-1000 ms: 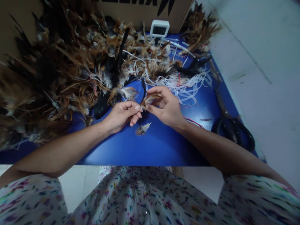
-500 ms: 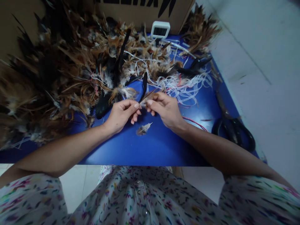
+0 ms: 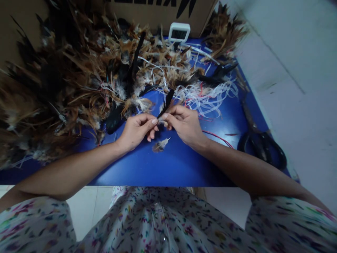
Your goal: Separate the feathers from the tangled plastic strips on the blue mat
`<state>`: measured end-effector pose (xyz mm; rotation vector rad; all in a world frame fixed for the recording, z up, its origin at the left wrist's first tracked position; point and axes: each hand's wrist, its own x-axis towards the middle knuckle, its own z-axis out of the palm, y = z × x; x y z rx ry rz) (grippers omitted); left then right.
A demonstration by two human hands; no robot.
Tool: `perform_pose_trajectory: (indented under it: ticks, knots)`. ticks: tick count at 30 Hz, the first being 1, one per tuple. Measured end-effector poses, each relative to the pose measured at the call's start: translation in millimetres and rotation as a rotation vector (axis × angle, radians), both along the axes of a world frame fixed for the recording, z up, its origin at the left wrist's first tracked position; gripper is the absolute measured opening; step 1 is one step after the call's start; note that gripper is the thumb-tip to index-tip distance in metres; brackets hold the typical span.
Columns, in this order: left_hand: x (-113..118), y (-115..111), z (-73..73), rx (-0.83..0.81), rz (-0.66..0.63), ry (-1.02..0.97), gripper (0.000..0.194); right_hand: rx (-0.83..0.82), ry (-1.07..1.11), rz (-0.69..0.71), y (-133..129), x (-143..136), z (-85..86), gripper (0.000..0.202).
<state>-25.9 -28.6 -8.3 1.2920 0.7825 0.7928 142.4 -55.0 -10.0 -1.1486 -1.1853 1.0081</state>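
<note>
Above the blue table (image 3: 147, 165), my left hand (image 3: 138, 130) pinches the lower end of a black feather (image 3: 166, 102), which slants up to the right. My right hand (image 3: 185, 124) meets it from the other side, thumb and finger closed at the feather's base. Some pale brown fluff shows between the right fingers; whether it belongs to a second feather I cannot tell. Just below the fingertips a small grey-brown feather (image 3: 161, 144) lies flat on the table.
Heaps of brown and black feathers (image 3: 86, 70) cover the left and back. Tangled white ribbon strips (image 3: 210, 96) lie behind my right hand. Black-handled scissors (image 3: 262, 149) rest at the right edge, near a red cord (image 3: 218, 137). A small white digital timer (image 3: 179, 32) stands before a cardboard box (image 3: 158, 14).
The black feather has tilted from nearly upright toward the right. My right fingers have moved slightly left, closer to my left fingertips. The brown feather in them shows less now.
</note>
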Motion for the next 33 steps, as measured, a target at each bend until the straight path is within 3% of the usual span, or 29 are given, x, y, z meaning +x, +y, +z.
perform_pose_trajectory:
  ticks: [6, 18, 28, 33]
  knots:
    - [0, 1, -2.0, -0.009, 0.003, -0.011, 0.041, -0.048, 0.000, -0.016, -1, -4, 2.1, 0.033]
    - [1, 3, -6.5, -0.050, -0.003, -0.053, 0.039, 0.005, -0.022, 0.035, 1, 0, -3.8, 0.038]
    - [-1, 6, -12.6, -0.042, -0.006, -0.097, 0.036, -0.103, 0.075, 0.225, -3, 2, -0.2, 0.038]
    - [-2, 5, -9.4, -0.023, -0.051, -0.064, 0.039, -0.073, 0.036, 0.172, -1, 2, -2.8, 0.039]
